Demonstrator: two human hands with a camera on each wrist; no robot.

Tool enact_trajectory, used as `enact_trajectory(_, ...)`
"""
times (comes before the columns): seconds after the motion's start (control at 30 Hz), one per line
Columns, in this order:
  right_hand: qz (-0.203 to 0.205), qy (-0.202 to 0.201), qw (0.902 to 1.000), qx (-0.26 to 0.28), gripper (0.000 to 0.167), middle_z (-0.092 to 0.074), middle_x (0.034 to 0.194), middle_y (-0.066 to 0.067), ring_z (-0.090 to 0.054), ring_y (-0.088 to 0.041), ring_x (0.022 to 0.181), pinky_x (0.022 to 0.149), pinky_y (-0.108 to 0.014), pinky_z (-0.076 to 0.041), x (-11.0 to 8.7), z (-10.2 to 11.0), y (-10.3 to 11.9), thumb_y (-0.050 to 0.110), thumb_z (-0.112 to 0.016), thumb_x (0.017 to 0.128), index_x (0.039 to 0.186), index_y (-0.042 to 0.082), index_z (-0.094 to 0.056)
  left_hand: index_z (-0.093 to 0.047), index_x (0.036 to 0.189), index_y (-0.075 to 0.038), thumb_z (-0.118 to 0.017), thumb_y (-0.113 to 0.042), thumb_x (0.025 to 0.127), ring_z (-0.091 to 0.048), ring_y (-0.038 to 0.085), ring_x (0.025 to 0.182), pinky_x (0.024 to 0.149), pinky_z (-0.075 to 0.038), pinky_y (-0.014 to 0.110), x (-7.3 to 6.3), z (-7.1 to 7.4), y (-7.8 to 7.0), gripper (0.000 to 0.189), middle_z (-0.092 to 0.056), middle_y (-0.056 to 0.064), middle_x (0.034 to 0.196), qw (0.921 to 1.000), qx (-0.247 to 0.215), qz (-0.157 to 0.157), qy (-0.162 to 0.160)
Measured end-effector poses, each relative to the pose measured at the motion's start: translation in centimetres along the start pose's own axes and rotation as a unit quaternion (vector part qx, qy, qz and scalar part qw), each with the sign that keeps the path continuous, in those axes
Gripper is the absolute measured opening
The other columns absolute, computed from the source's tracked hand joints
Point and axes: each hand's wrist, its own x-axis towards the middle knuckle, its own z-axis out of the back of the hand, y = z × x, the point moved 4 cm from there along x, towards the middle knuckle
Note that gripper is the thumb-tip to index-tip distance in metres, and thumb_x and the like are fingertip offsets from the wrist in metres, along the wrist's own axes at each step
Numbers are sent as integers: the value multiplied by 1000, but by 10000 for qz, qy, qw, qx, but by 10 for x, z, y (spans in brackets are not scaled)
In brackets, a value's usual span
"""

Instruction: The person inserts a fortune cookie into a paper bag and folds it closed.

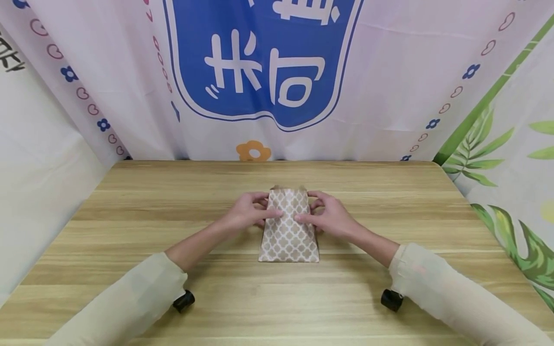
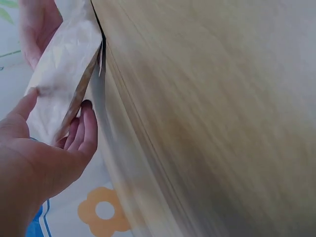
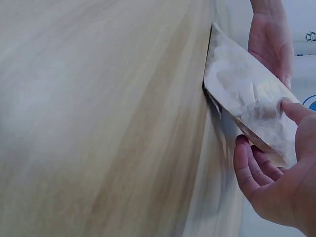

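A small paper bag (image 1: 289, 238) with a tan and white lattice pattern is held in the middle of the table, its open-looking top edge toward the back. On its left side my left hand (image 1: 248, 211) grips it, thumb on the front face and fingers behind. My right hand (image 1: 331, 215) holds the opposite side the same way. In the left wrist view the bag (image 2: 66, 69) leans, with the left fingers curled behind its edge. The right wrist view shows the bag (image 3: 247, 81) tilted, its lower edge at the tabletop. What is inside the bag is hidden.
The wooden table (image 1: 130, 216) spreads around both arms. Behind it hangs a white curtain (image 1: 381, 96) with a blue sign print and an orange flower. A leaf-patterned cloth (image 1: 510, 192) borders the right side. Dark wrist-worn pieces (image 1: 183, 301) show under both sleeves.
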Motion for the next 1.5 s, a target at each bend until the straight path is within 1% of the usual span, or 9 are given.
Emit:
enact_trajectory(0.27, 1065, -450, 9927, 336, 83, -66, 114, -23, -70, -31, 99, 87, -38, -61, 0, 8, 16, 7, -85, 86, 154, -6, -38, -44, 149, 1, -86, -15, 87, -68, 28, 102, 84, -61, 34, -3, 0, -18, 77, -55, 20, 129, 9953, 5, -904, -340)
enact_trajectory(0.5, 1698, -726, 9824, 291, 84, -67, 112, -22, -70, -32, 94, 78, -34, -61, -3, 12, 26, 1, -88, 80, 151, -4, -43, -39, 149, -1, -89, -5, 80, -65, 32, 111, 91, -59, 39, -8, -3, -32, 85, -62, 20, 135, 9839, 142, -1737, -398)
enact_trajectory(0.73, 2278, -954, 9689, -181, 88, -70, 111, -19, -68, -32, 94, 80, -46, -61, -8, 14, 34, 3, -93, 74, 149, -3, -47, -42, 143, -1, -92, -6, 76, -66, 32, 107, 94, -57, 47, -14, -5, -39, 84, -67, 19, 126, 9684, 656, -2302, -697)
enact_trajectory(0.97, 3096, -1311, 9404, -508, 88, -68, 121, -18, -69, -28, 101, 80, -40, -61, -15, 17, 41, -1, -94, 70, 146, -3, -50, -44, 138, 1, -94, 0, 71, -66, 32, 112, 98, -56, 44, -18, -8, -43, 83, -62, 18, 129, 9483, 911, -2912, -877)
enact_trajectory(1.07, 3709, -1523, 9141, -599, 88, -65, 126, -22, -70, -32, 100, 80, -33, -60, -20, 18, 45, -7, -93, 68, 144, -6, -49, -41, 140, 2, -93, 2, 71, -65, 33, 113, 96, -58, 41, -21, -8, -44, 86, -62, 21, 130, 9309, 1071, -3376, -893)
enact_trajectory(1.13, 4111, -1655, 8936, -715, 87, -62, 128, -25, -71, -33, 99, 79, -30, -59, -23, 18, 48, -10, -93, 66, 141, -8, -48, -39, 141, 3, -93, 5, 70, -65, 36, 114, 95, -58, 41, -23, -7, -45, 89, -60, 25, 132, 9116, 1225, -3817, -913)
enact_trajectory(1.3, 4762, -1880, 8510, -1169, 73, -60, 127, -28, -67, -35, 102, 75, -37, -60, -26, 18, 52, -10, -91, 67, 129, -9, -52, -39, 139, 4, -94, 7, 66, -65, 40, 109, 88, -61, 45, -31, -4, -46, 91, -56, 30, 130, 8333, 1934, -5039, -1192)
enact_trajectory(1.4, 4851, -1835, 8431, -1421, 70, -62, 126, -26, -63, -35, 107, 74, -42, -60, -27, 17, 54, -7, -92, 67, 127, -7, -56, -45, 135, 3, -96, 2, 64, -65, 38, 105, 80, -62, 40, -34, -2, -47, 87, -59, 27, 127, 7979, 2305, -5399, -1367)
enact_trajectory(1.5, 4791, -1691, 8460, -1617, 71, -64, 125, -23, -64, -33, 107, 74, -41, -60, -27, 15, 56, -3, -93, 67, 129, -6, -58, -50, 131, 2, -97, -4, 64, -65, 35, 103, 74, -61, 35, -35, 0, -47, 82, -62, 24, 124, 7878, 2471, -5468, -1390)
